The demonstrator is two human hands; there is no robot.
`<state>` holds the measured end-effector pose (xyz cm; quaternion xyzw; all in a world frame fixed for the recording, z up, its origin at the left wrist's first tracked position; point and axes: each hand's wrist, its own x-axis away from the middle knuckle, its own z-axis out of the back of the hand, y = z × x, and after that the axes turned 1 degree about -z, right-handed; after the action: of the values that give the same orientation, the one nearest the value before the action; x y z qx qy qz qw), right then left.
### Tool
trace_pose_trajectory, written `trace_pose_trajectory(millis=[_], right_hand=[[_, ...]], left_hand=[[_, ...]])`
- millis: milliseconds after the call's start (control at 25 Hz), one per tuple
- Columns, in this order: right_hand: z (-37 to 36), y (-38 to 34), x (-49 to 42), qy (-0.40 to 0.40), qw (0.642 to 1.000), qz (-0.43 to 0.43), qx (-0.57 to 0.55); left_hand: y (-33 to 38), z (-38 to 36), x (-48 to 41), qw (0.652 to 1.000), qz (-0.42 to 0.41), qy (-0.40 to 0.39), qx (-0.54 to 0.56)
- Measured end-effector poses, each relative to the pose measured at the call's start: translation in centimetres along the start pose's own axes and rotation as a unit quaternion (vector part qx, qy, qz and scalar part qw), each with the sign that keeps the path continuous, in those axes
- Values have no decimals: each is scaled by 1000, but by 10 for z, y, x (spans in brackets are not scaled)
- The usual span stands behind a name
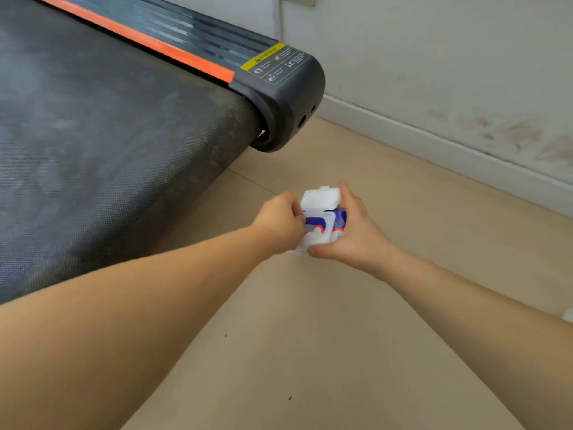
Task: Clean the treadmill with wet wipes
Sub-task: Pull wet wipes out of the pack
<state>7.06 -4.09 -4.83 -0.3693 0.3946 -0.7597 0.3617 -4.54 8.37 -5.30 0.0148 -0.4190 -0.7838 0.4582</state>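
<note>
The person is holding a pack of wet wipes (324, 226) in both hands, out in front of them and above the beige floor (310, 336), just off the rear end of the treadmill (108, 135). The right hand (353, 231) is gripping the pack from its right side, with the fingers wrapping around the far edge and the thumb pressing against the near corner. The left hand (280, 220) is sitting against the pack's left side with its fingers curling in towards the opening. They seem to be pinching something there, though the view is too blurred to tell what. The pack's white flip lid (319, 198) is standing open, tilting away from the person.

The treadmill's dark belt is filling the left of the view, dull and patchy on its surface. An orange stripe (148, 41) is running along its far side rail, ending at a dark grey end cap (288, 97) that is carrying a yellow warning label (273, 65). Behind it, a pale wall (434, 57) with a white baseboard (434, 141) is showing scuff marks low on the right.
</note>
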Motion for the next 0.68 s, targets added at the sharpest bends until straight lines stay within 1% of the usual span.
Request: trace_pose_trajectory(millis=[40, 80, 120, 160, 240, 320, 360, 440, 480, 520, 600, 680], right_hand=[[2, -3, -2, -2, 994, -61, -91], [6, -5, -2, -1, 974, -122, -189], [10, -4, -3, -23, 946, -176, -273], [14, -5, -5, -68, 918, -208, -331], [20, -8, -2, -149, 893, -240, -350], [21, -7, -1, -161, 892, -240, -348], [20, -6, -2, -150, 895, -230, -351], [14, -5, -9, -97, 899, -224, -363], [10, -5, -14, -76, 901, -222, -365], [5, -5, -18, -62, 903, -217, -367], [-4, -8, -22, -40, 904, -210, -370], [-9, -14, -22, -24, 902, -202, -380]], left_hand=[[2, 7, 1, 1000, -9, -9, 14], [6, 15, 1, 999, -24, -19, 21], [10, 21, 2, 999, -43, -26, 22], [14, 27, 3, 997, -63, -29, 16], [19, 34, 5, 994, -103, -43, -3], [19, 35, 7, 989, -135, -52, -17], [18, 34, 7, 985, -157, -53, -39], [14, 31, 6, 965, -212, -32, -150], [13, 28, 5, 953, -226, -8, -199], [13, 25, 5, 950, -226, 20, -217], [16, 21, 6, 959, -198, 69, -192], [18, 19, 5, 972, -161, 85, -146]])
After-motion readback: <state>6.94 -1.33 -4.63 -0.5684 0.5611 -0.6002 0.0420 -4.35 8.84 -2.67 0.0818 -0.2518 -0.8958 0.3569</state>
